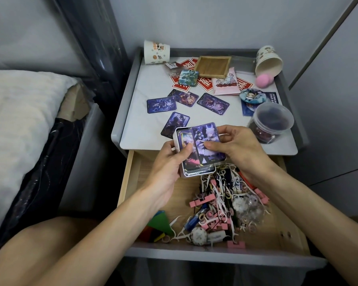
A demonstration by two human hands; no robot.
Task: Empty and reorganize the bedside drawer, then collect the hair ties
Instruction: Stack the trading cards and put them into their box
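The bedside drawer (132, 182) stands pulled out, wooden inside. Its right half holds a heap of small hair ties (217, 207), pink clips, floss picks and trinkets. Above the drawer's back edge my left hand (170, 162) grips a white box of purple picture cards (196, 153) from below and the left. My right hand (234, 147) pinches the top card of that stack with thumb and fingers. Several purple cards (161, 105) lie loose on the nightstand top (145, 124).
On the nightstand top stand a wooden tray (213, 66), red paper packets, a pink sachet, a round badge, a lidded plastic jar (271, 124), a pink sponge and two paper cups (156, 52). Coloured card pieces (159, 223) lie in the drawer's front left. A bed (23, 120) is at the left.
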